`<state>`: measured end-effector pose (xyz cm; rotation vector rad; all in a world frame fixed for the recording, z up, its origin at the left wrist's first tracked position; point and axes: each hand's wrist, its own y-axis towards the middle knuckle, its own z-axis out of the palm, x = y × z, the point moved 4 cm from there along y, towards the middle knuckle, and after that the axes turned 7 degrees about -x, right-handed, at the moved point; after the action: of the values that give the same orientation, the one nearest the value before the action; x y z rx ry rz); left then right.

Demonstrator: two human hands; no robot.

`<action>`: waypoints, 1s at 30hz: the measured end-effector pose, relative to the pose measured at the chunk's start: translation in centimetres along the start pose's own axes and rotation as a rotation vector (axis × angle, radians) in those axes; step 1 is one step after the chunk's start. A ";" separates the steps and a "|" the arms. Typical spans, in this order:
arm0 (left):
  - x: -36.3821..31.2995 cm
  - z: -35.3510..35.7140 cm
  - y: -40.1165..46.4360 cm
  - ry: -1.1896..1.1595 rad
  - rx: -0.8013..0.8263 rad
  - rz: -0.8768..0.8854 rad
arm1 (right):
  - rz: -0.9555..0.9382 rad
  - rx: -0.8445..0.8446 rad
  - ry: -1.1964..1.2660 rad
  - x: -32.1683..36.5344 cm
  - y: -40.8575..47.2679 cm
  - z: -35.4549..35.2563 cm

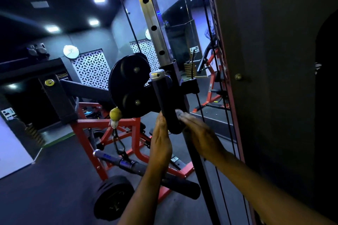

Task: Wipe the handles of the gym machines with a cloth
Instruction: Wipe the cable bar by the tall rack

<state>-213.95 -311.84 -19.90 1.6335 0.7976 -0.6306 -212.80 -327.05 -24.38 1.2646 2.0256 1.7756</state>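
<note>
A black handle (164, 100) with a silver end cap sticks up from the pulley carriage of a cable machine, near the centre. My left hand (161, 137) lies flat against the handle's lower left side, fingers straight. My right hand (199, 133) reaches in from the right and is blurred; at its fingertips a small pale grey cloth (178, 113) shows against the handle's lower right side. How the fingers hold the cloth is hidden by blur.
Black pulley wheels (128, 82) sit left of the handle on a perforated steel upright (153, 23). A straight bar (139, 166) hangs below from a cable with a yellow ball (115, 113). A red frame (87, 133) and a weight plate (113, 197) stand on the floor. A mirror wall (192, 33) is behind.
</note>
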 end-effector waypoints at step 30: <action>-4.6 -2.2 2.7 -0.531 0.208 -0.108 | 0.050 -0.285 -0.214 11.4 -0.3 -2.3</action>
<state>-214.74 -310.74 -14.27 1.5081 0.4392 -1.1957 -221.54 -321.04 -19.47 1.3569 1.5773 1.7843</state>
